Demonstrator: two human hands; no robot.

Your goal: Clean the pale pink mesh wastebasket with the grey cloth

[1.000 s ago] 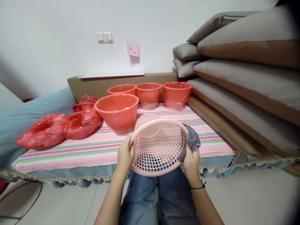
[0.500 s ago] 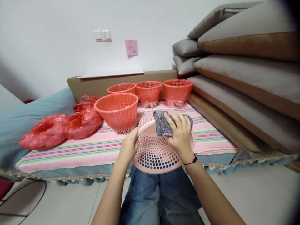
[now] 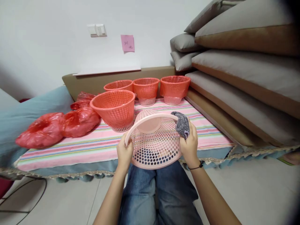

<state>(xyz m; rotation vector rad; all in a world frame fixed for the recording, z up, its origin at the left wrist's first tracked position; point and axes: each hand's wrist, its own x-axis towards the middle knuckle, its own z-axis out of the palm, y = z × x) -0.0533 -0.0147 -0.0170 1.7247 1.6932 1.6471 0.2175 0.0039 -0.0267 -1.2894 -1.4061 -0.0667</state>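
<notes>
A pale pink perforated plastic basket (image 3: 154, 153) is tipped on its side above my lap, its open mouth facing me. My left hand (image 3: 124, 152) grips the rim at the left side, thumb over the edge. On the right side my right hand (image 3: 190, 143) is closed on a grey speckled cloth (image 3: 182, 124), which is folded over the rim. Some of the right fingers are hidden behind the cloth and basket.
Baskets covered in red plastic, one nearer (image 3: 113, 107) and several behind, stand on a striped cloth (image 3: 93, 150). Knotted red plastic bags (image 3: 44, 129) lie left. Grey cushions (image 3: 246, 68) are stacked at right. A pink note (image 3: 127, 43) is on the wall.
My right hand and the grey cloth have slid along the rim from its upper part to the right side. The basket has turned slightly, its mouth showing more. The view has shifted a little.
</notes>
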